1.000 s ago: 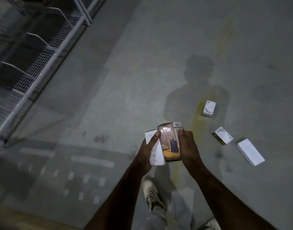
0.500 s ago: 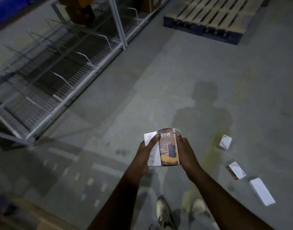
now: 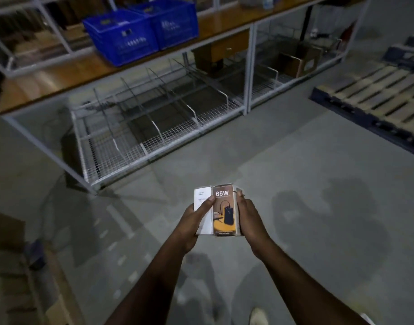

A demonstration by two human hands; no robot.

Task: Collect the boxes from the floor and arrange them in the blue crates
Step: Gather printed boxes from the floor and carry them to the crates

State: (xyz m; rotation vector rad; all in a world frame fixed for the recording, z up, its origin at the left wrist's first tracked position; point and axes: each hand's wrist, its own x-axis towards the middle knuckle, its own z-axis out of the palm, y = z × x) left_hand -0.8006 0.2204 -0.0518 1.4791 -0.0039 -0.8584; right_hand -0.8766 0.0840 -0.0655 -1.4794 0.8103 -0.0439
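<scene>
Both hands carry a small bundle of boxes in front of the body, above the floor (image 3: 295,174). The left hand (image 3: 194,221) cups the white box (image 3: 203,200) from beneath, thumb laid across its face toward the 65W box (image 3: 224,209); the fingers underneath are hidden, so their exact set cannot be told. The right hand (image 3: 247,214) clasps the right flank of the 65W box, fingers curled round the far edge, where a sliver of a further box may show, though this cannot be confirmed. The two boxes stand side by side, touching. Two blue crates (image 3: 140,31) sit next to each other on the wooden shelf (image 3: 60,76) of the rack, well apart from the hands and across open floor. Contents of the crates are unclear: pale marks show inside the nearer one, too blurred to identify. Judgement: collection of this bundle is complete; carrying and placing it in a crate remain. No loose boxes are visible on the floor in this view, so whether more remain to be gathered cannot be determined.
</scene>
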